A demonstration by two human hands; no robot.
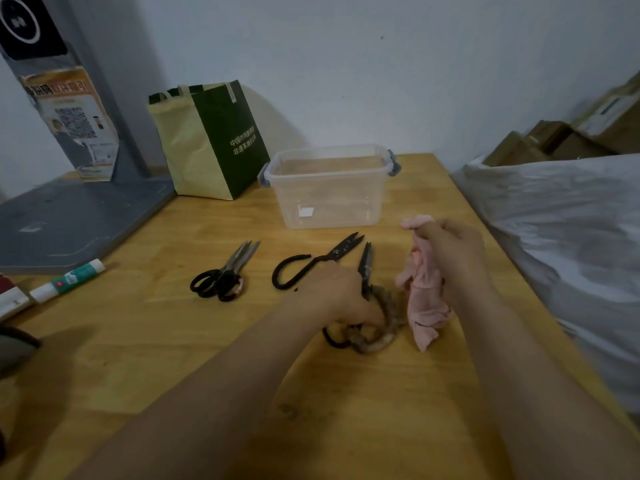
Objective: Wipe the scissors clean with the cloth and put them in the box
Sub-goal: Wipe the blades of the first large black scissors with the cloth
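Note:
Three pairs of scissors lie on the wooden table (173, 358). A black-handled pair (225, 275) lies to the left. A black iron pair (322, 259) with large loops lies in the middle. My left hand (339, 292) grips a third pair (366, 268), whose handles are wrapped in brownish cord and whose blades point away from me. My right hand (453, 258) holds a bunched pink cloth (424, 289) just right of those scissors, with its lower end hanging to the table. A clear plastic box (329, 185) with grey latches stands open behind the scissors.
A green and yellow bag (207, 140) stands left of the box. A grey stand base (76, 220) fills the far left. A glue stick (67, 280) lies near the left edge. White bedding (561, 237) borders the table's right edge. Cardboard boxes (571, 136) sit behind it.

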